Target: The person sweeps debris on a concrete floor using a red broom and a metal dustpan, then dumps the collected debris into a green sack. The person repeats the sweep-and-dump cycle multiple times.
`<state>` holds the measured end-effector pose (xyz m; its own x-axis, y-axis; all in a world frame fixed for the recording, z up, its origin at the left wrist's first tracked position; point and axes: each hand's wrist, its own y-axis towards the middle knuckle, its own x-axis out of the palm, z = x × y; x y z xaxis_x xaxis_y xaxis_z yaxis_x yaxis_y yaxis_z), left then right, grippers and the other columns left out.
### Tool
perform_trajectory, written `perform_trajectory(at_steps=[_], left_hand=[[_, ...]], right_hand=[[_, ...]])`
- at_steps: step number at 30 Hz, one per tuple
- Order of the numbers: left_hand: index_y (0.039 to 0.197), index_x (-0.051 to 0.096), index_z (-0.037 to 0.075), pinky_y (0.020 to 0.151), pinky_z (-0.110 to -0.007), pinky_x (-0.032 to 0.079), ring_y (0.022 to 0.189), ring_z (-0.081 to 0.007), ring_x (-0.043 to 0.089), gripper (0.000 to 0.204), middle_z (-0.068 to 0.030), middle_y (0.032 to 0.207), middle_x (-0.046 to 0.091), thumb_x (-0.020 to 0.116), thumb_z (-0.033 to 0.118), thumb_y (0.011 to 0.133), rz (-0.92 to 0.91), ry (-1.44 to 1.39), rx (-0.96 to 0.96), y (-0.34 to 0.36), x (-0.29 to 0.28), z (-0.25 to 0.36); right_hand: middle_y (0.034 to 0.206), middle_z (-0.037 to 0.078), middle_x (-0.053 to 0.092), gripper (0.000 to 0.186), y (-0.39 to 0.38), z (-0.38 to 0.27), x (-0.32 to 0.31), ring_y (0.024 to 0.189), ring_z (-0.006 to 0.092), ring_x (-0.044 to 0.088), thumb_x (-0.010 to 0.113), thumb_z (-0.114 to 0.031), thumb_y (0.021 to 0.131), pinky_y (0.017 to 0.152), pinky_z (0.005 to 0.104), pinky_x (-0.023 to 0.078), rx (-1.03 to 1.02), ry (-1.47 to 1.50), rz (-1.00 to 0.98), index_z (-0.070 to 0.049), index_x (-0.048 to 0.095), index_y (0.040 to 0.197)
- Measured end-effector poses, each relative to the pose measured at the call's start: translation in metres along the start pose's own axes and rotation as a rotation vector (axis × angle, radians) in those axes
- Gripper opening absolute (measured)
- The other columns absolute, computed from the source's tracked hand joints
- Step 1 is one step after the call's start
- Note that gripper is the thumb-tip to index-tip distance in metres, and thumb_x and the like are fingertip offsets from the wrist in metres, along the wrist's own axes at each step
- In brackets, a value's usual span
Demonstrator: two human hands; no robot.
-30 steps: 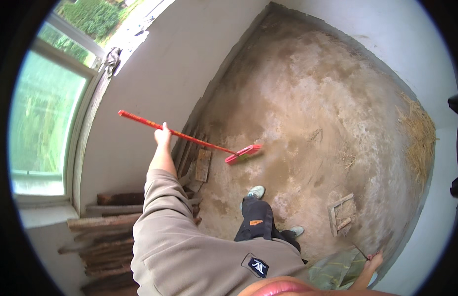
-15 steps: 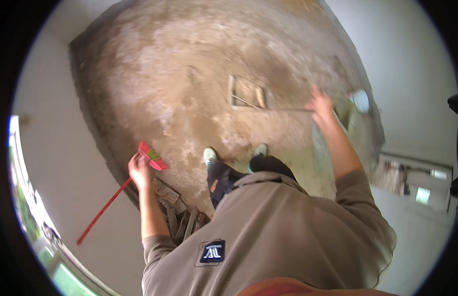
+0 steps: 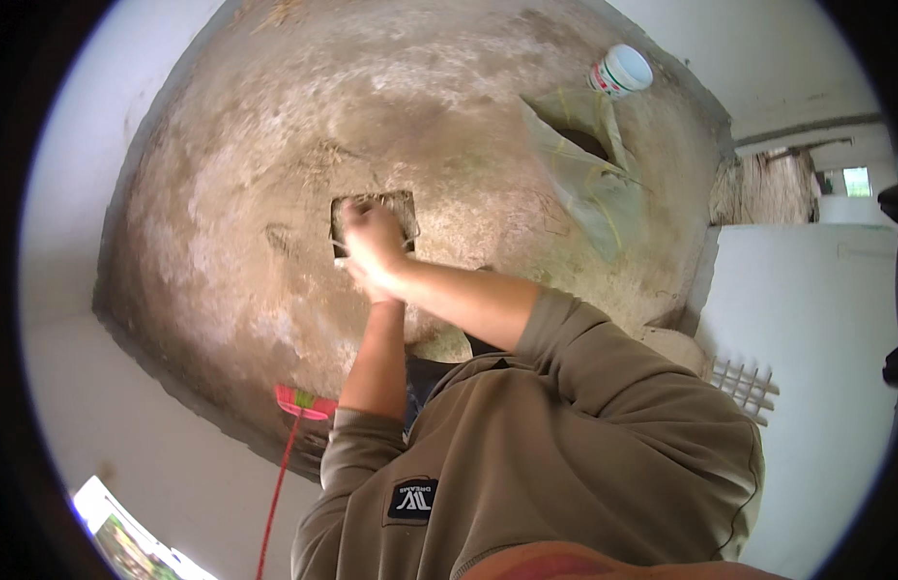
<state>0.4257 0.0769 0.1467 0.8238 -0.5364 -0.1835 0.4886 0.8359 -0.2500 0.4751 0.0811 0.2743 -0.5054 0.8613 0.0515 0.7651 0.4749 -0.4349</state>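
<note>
Both my hands are together over a dark, square dustpan (image 3: 406, 203) with dry debris in it. My right hand (image 3: 374, 242) is blurred and appears closed round the dustpan's handle, most of which is hidden. Just below it, my left hand (image 3: 376, 286) overlaps it, its fingers mostly hidden. Away from both hands, a red broom (image 3: 299, 403) with a green patch in its bristles leans at the lower left, its long red handle running down along the wall.
A pale translucent sack (image 3: 579, 179) lies on the dirty floor to the right, its mouth gaping. Beyond it a white bucket (image 3: 620, 72) lies on its side. White walls (image 3: 67, 242) enclose the floor; a light lattice piece (image 3: 744, 387) is at the lower right.
My left hand has let go of the broom, which now leans by the wall. My right hand has come across leftward to meet it over the dustpan. The view has turned.
</note>
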Motion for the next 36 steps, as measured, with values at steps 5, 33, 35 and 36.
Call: perform_trajectory(at_steps=[5,33,35,36], left_hand=[[0.134,0.056,0.008,0.09,-0.036,0.056,0.106,-0.0225,0.066,0.05,-0.014,0.123,0.066,0.042,0.044,0.102,0.238,0.263,-0.05,0.033,0.047,0.01],[0.109,0.063,-0.015,0.06,-0.025,0.04,0.071,-0.0113,0.051,0.058,-0.0094,0.086,0.062,0.052,0.042,0.105,-0.991,-0.108,0.798,0.175,0.447,0.379],[0.109,0.062,-0.018,0.049,-0.025,0.027,0.059,-0.0072,0.038,0.06,-0.0056,0.078,0.055,0.054,0.041,0.104,-1.004,-0.225,0.72,0.176,0.474,0.385],[0.109,0.062,-0.018,0.049,-0.025,0.026,0.059,-0.007,0.036,0.061,-0.0048,0.076,0.054,0.054,0.042,0.104,-1.042,-0.231,0.717,0.181,0.488,0.39]], right_hand=[[0.072,0.006,0.051,0.03,0.039,-0.038,-0.052,0.063,0.0163,0.047,0.065,-0.026,0.098,0.056,0.0389,0.041,0.011,0.126,-0.153,-0.002,0.047,0.09],[0.112,0.015,0.066,0.03,0.25,-0.252,-0.449,0.106,0.0255,0.065,0.052,-0.028,0.105,0.09,0.0372,0.052,-0.745,0.089,0.434,0.0,0.055,0.117],[0.114,0.015,0.065,0.033,0.266,-0.208,-0.514,0.106,0.0261,0.065,0.052,-0.03,0.105,0.089,0.038,0.052,-0.588,-0.088,0.556,-0.001,0.057,0.121],[0.114,0.015,0.065,0.035,0.276,-0.18,-0.558,0.106,0.0268,0.065,0.053,-0.031,0.104,0.089,0.0383,0.052,-0.402,-0.077,0.583,-0.002,0.058,0.122]])
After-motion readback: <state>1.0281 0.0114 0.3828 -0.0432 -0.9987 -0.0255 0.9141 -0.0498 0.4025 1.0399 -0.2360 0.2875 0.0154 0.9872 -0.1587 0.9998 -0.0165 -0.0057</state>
